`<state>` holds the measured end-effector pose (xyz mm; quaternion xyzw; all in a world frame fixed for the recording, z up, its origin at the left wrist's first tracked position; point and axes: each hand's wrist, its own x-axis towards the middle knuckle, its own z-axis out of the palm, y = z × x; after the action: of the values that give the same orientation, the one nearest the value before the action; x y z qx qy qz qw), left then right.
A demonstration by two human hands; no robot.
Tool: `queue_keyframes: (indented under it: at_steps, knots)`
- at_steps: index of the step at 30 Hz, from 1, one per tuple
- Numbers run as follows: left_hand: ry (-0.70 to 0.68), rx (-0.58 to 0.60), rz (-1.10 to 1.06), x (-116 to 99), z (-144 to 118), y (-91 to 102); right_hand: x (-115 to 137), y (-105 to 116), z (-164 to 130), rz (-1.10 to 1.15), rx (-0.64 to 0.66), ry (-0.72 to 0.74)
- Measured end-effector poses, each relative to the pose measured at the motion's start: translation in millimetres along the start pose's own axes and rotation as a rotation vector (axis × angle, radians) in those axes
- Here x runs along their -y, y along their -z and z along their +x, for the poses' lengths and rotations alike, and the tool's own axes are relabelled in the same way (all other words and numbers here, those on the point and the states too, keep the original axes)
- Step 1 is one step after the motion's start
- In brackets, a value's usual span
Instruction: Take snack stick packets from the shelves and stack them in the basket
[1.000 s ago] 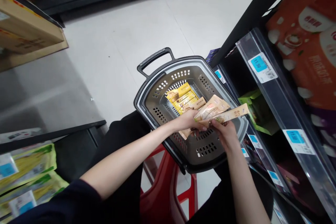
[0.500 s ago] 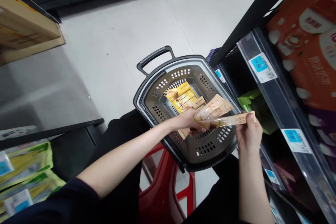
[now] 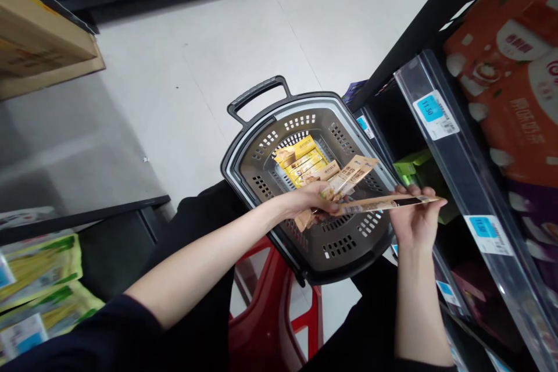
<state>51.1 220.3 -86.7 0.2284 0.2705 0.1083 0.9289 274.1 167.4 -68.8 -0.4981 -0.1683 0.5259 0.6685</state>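
Left hand [image 3: 307, 202]: we see fingers pinching a sachet bundle [image 3: 349, 177] over the basket [image 3: 261, 145].
Right hand [image 3: 414, 218]: fingers pinch one sachet [image 3: 386, 204], long axis left-right, just right of the bundle.

Head view, steeply down, close

Even overhead light, bright pale tiled floor [image 3: 244, 52] at 12 o'clock; soft shadows. Wide-angle bending at edges, blur at 3 and 9 o'clock.
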Motion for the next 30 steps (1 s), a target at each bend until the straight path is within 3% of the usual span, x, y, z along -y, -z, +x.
queue_keyframes:
  at_steps: [6, 9, 12, 16, 23, 27, 30]
  knots:
    - [-0.221, -0.244, 0.377, 2, 8, -0.2, -27, -24, -11, -0.253, 0.132, -0.341]
    - [-0.327, -0.322, 0.508, 3, 10, 3.0, -44, -34, -16, -0.321, 0.106, -0.426]
    - [-0.326, -0.359, 0.607, 3, 10, 5.1, -48, -33, -13, -0.27, -0.05, -0.325]
    - [-0.277, -0.308, 0.651, 3, 8, 5.3, -37, -18, 0, -0.205, -0.261, -0.13]
    - [-0.223, -0.259, 0.714, 2, 4, 3.7, -19, 0, 14, -0.123, -0.4, 0.083]
    - [-0.075, -0.186, 0.486, -1, 2, 1.2, -14, 2, 11, -0.127, -0.304, 0.047]
    - [0.012, -0.106, 0.308, -4, 0, -0.9, -10, 1, 2, -0.086, -0.044, -0.119]
